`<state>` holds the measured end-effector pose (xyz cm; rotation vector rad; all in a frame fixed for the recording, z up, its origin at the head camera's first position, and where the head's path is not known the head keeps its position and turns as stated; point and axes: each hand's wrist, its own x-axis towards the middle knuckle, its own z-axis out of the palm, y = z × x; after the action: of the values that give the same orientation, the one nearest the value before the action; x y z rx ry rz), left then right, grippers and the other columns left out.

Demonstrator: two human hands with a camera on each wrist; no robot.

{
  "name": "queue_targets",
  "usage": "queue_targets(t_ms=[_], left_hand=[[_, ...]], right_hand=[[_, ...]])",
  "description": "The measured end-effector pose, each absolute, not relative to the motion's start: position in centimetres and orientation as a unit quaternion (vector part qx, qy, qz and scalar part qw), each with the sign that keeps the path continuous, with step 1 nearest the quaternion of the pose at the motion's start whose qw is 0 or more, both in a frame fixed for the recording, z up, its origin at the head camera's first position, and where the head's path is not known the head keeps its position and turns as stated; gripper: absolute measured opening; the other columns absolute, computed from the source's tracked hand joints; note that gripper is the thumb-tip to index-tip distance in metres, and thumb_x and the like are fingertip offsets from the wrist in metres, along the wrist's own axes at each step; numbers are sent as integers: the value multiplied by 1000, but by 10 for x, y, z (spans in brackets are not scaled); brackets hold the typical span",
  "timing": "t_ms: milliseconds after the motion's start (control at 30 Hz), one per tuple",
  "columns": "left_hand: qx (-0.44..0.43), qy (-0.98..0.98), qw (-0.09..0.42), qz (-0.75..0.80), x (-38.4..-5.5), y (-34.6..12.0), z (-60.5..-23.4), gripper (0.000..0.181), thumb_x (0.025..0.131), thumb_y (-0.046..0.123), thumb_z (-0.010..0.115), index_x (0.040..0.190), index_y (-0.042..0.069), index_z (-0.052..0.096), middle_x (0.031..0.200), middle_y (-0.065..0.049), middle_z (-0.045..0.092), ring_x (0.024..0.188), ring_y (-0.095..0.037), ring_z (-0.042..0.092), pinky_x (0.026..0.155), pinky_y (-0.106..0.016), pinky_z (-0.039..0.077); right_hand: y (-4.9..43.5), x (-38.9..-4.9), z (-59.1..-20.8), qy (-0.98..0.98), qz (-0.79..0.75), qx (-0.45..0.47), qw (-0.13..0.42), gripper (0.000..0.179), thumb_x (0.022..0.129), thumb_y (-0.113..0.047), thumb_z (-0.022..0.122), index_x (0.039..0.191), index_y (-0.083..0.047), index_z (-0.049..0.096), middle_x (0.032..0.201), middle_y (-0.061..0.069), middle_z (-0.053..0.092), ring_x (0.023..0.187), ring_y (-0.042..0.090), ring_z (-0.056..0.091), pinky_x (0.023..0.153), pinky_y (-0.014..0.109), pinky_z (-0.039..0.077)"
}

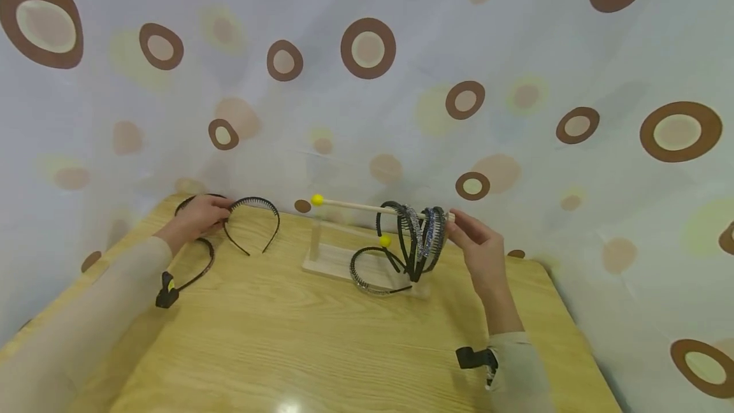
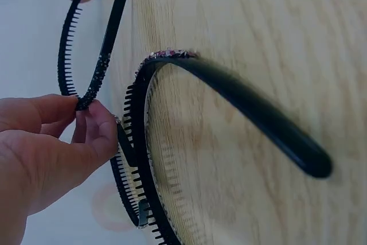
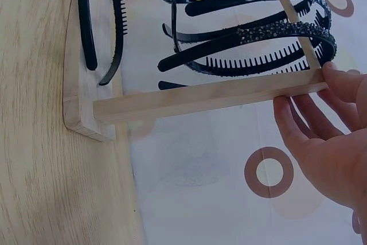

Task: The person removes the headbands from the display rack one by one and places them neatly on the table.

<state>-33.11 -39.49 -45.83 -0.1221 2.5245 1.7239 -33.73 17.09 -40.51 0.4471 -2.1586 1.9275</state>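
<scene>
With fingertips and thumb, my left hand (image 1: 202, 217) pinches a black toothed headband (image 1: 279, 217), raised at the table's left back. The left wrist view shows dark glitter on this headband (image 2: 100, 73) near the pinch. Other black headbands (image 2: 150, 159) lie under and beside that hand. My right hand (image 1: 484, 253) holds the top of the upright post (image 3: 218, 97) of a wooden stand (image 1: 321, 260), thumb and fingers about its end. Several black and glittery headbands (image 1: 417, 241) hang on the stand's rod (image 1: 355, 206) near the right hand.
A silver-glitter headband (image 1: 367, 285) rests low at the stand's front, by a yellow ball tip (image 1: 385, 241). Another yellow ball (image 1: 317, 199) caps the rod's left end. The wooden table (image 1: 275, 336) meets a spotted cloth backdrop (image 1: 367, 120) behind and at the sides.
</scene>
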Motion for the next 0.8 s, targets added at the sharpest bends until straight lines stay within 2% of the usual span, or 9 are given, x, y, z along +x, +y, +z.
queue_targets(t_ms=[67,133,200,300,433,533,667,800], left_hand=[[-43,839,37,541,-333,-398,-458,48,107,4,46,151,-11,36,120,-32,59,50,-8,42,55,-28,46],[-45,851,28,522,-334,-399,-457,46,106,2,48,148,-15,39,140,-37,46,61,-10,52,62,-29,51],[-39,854,21,518,-336,-401,-457,44,105,0,49,144,-19,41,140,-39,45,72,-16,59,68,-31,53],[-30,870,2,492,-339,-403,-460,39,102,-2,55,135,-22,50,130,-39,53,85,-23,65,71,-32,56],[-8,912,-33,409,-350,-408,-465,31,96,-3,61,122,-20,61,116,-36,63,81,-30,68,66,-34,57],[16,942,-54,330,-359,-409,-466,27,93,-3,63,115,-20,65,108,-34,66,88,-40,67,73,-43,57],[26,959,-70,273,-363,-404,-469,27,95,-2,61,116,-19,64,113,-35,64,104,-50,60,87,-56,51],[16,956,-100,276,-356,-396,-473,28,99,0,55,120,-17,62,115,-35,62,104,-50,60,85,-59,50]], right_hand=[[168,-337,-405,-732,655,155,107,44,97,-23,74,136,-5,66,129,12,66,111,19,66,95,27,51],[166,-337,-406,-730,656,155,108,44,96,-23,74,136,-6,66,129,12,66,111,19,66,95,28,52],[165,-336,-407,-733,654,152,108,45,96,-24,74,136,-6,66,129,10,66,112,19,66,95,29,51],[165,-335,-408,-736,653,149,105,49,96,-26,74,138,-3,63,130,10,65,112,19,65,95,28,51],[166,-334,-408,-738,649,151,105,50,97,-27,74,139,-2,62,133,10,64,114,19,65,96,29,51],[167,-334,-407,-741,645,151,110,46,97,-26,73,138,-7,64,133,11,64,114,19,64,97,29,51],[170,-335,-406,-746,639,146,116,43,97,-27,73,136,-11,67,133,11,64,113,19,65,96,28,51],[171,-337,-406,-749,636,144,117,43,97,-28,73,136,-12,67,133,11,64,113,19,65,95,28,51]])
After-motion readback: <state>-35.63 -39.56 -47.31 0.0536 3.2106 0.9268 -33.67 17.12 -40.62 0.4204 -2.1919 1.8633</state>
